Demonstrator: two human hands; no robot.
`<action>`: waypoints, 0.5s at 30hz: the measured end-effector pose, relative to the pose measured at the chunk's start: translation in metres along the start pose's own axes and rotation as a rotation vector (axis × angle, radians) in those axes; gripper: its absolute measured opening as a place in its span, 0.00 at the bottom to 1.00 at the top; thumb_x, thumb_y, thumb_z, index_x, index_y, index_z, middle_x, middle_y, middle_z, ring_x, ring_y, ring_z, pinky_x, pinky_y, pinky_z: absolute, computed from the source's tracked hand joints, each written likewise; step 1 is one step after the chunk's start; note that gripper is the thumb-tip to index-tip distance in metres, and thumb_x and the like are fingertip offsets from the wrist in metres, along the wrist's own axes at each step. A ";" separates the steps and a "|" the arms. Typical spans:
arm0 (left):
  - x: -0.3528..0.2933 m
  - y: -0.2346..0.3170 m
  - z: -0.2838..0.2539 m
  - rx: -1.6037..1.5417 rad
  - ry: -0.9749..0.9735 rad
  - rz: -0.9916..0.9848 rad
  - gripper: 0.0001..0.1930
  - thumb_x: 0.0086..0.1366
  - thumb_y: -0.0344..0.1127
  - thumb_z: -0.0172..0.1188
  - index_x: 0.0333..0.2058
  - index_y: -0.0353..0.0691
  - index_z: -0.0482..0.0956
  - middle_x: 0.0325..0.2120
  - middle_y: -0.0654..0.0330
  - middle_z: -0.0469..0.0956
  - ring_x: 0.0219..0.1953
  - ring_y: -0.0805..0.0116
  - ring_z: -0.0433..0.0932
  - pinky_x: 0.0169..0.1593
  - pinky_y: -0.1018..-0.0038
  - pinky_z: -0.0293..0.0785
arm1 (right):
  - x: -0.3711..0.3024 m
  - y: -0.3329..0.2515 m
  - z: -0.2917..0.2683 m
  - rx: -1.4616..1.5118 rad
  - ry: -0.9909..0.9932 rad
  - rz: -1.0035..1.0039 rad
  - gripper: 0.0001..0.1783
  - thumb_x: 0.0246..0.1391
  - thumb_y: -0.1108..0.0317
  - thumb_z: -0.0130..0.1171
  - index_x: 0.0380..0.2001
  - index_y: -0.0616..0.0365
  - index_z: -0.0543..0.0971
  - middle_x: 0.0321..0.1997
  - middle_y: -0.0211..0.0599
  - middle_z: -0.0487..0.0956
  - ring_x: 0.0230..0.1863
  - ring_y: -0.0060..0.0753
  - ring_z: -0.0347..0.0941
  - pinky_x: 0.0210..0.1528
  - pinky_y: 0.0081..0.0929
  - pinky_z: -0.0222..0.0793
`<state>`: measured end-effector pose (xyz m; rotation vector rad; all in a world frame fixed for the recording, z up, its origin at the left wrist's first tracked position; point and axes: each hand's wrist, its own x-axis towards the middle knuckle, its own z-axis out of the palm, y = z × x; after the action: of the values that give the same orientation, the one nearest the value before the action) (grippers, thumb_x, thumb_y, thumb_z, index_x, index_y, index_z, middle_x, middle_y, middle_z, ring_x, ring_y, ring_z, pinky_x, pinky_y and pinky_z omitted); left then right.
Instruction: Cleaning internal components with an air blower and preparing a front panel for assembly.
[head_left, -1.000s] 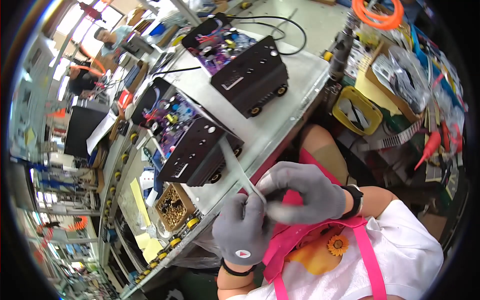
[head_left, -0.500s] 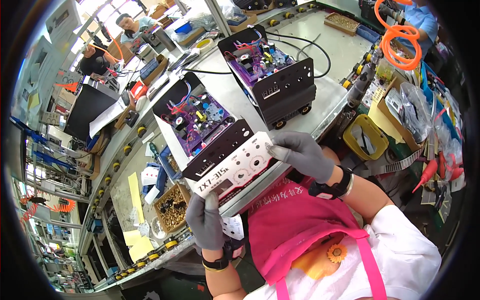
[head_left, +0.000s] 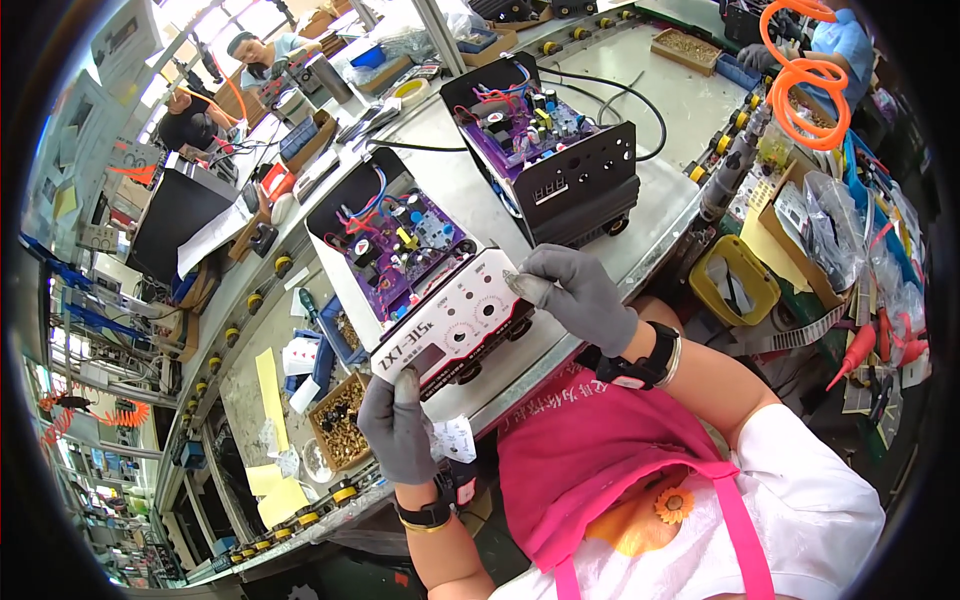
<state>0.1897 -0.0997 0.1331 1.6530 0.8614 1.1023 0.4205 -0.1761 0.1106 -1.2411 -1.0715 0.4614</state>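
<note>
My left hand (head_left: pixel 397 428), in a grey glove, pinches the lower left end of a white front-panel label (head_left: pixel 452 322) with black and red print and round holes. The gloved right hand (head_left: pixel 580 297) grips its upper right end between thumb and fingers. The label lies along the front face of the nearer black metal chassis (head_left: pixel 396 168), covering most of that face; whether it touches all along, I cannot tell. Inside the chassis sits a purple circuit board (head_left: pixel 410 245) with red and blue wires. Beside my left wrist shows a spotted white piece (head_left: pixel 455 440).
A second open chassis (head_left: pixel 580 190) stands behind to the right, its black cable trailing back. At left are a cardboard box of brass screws (head_left: pixel 342 432), a blue bin (head_left: pixel 340 330) and yellow paper (head_left: pixel 270 395). A yellow tub (head_left: pixel 735 285) and coiled orange hose (head_left: pixel 800 85) lie right.
Both hands have moved the label slightly left, up against the nearer chassis's front, so its holes and dark window now cover that black face. A person in the background has lowered their head.
</note>
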 end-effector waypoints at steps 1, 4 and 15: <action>0.000 0.000 0.000 0.000 -0.001 -0.001 0.15 0.66 0.38 0.56 0.43 0.31 0.78 0.20 0.67 0.72 0.13 0.85 0.61 0.14 0.85 0.54 | 0.001 0.000 0.000 -0.007 0.006 -0.006 0.13 0.55 0.64 0.62 0.30 0.66 0.80 0.24 0.34 0.72 0.25 0.22 0.66 0.28 0.24 0.63; 0.001 0.001 -0.001 0.020 -0.008 -0.017 0.15 0.66 0.38 0.56 0.42 0.31 0.78 0.20 0.67 0.72 0.12 0.85 0.61 0.14 0.85 0.54 | 0.001 0.000 0.001 -0.004 0.009 0.010 0.13 0.54 0.64 0.62 0.30 0.66 0.80 0.24 0.35 0.72 0.25 0.22 0.66 0.28 0.24 0.63; 0.002 0.008 -0.002 0.031 -0.018 -0.065 0.14 0.65 0.37 0.56 0.41 0.30 0.78 0.17 0.68 0.70 0.12 0.85 0.60 0.15 0.84 0.54 | 0.001 -0.001 0.002 -0.006 0.013 0.024 0.13 0.54 0.64 0.62 0.30 0.66 0.80 0.24 0.34 0.72 0.25 0.21 0.67 0.27 0.23 0.64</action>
<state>0.1886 -0.0999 0.1411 1.6465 0.9177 1.0331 0.4190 -0.1741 0.1119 -1.2615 -1.0482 0.4680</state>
